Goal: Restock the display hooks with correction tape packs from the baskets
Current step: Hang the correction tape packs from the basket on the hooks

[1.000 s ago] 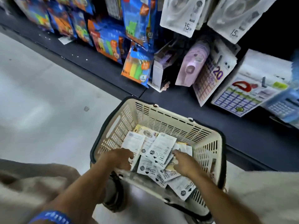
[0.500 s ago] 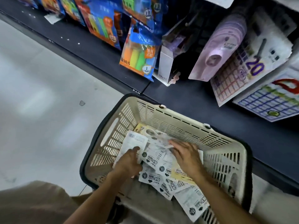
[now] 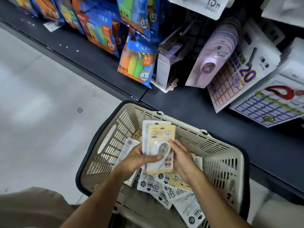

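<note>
Pale shop flooring and a dark blue-grey base shelf [image 3: 189, 102] fill the head view, with hanging stock above and ahead of the hands: blue-and-orange card packs [image 3: 136, 65] up to the left, lilac blister-carded correction tape packs [image 3: 212, 60] on a display hook ahead and to the right. Directly beneath the hands sits a beige slotted plastic basket with a dark rim [image 3: 222, 162], holding loose white printed packs [image 3: 164, 186]. The left hand [image 3: 134, 160] grips a small stack of yellow-and-white carded correction tape packs [image 3: 160, 142] from the side, thumb across the front; the right hand [image 3: 182, 158] pinches the stack's right edge. Judging by this, the step is gathering and squaring packs over the basket; next they likely need lifting forward and their hang holes threaded onto a hook, which hook I cannot tell
</note>
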### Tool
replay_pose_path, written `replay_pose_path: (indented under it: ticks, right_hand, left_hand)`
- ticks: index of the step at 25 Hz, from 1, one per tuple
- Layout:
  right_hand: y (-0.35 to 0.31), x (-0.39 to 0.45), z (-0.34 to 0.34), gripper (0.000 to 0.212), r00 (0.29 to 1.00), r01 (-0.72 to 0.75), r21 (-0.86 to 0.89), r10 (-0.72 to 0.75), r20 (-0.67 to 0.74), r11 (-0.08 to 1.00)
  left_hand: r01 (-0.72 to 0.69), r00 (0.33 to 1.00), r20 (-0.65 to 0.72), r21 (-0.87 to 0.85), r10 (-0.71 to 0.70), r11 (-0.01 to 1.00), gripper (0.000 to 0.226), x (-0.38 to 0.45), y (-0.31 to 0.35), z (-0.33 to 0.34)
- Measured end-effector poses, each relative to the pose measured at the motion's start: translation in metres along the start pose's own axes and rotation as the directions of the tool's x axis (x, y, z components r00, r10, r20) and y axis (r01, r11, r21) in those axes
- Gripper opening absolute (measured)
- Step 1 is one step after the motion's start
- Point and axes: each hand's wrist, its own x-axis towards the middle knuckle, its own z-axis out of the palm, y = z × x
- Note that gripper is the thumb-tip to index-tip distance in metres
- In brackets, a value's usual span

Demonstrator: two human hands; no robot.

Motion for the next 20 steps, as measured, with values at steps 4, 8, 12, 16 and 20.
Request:
replay_pose_path:
  ticks: [4, 8, 12, 16, 20]
  right_hand:
    - [0.023, -0.002, 0.016, 0.026, 0.997, -0.073, -0.278, 0.060, -0.055, 0.958]
    - [0.063, -0.006, -0.034, 0.062, 0.999, 0.015, -0.946, -0.046, 0.000, 0.324]
    - [0.091, -0.011, -0.046, 0.100, 0.988, 0.153, -0.988, 0.003, 0.153, 0.001]
    - [0.079, -0.007, -0.056, 0.087, 0.995, 0.060, -0.992, -0.075, 0.069, -0.114]
    - [0.063, -0.015, -0.054, 0.060, 0.960, 0.074, -0.991, -0.261, 0.100, -0.107]
  left_hand:
    - [0.056, 0.986, -0.165, 0.098, -0.039, 0.994, 0.043, -0.003, -0.011, 0.001]
    - [0.098, 0.909, -0.416, 0.170, -0.019, 0.981, 0.032, 0.002, -0.016, -0.025]
    - [0.160, 0.878, -0.477, 0.226, -0.034, 0.961, 0.036, 0.003, -0.030, -0.036]
    - [0.161, 0.907, -0.420, 0.274, -0.033, 0.948, 0.037, 0.007, -0.037, -0.028]
    - [0.134, 0.890, -0.456, 0.249, -0.006, 0.959, 0.030, 0.010, -0.031, -0.024]
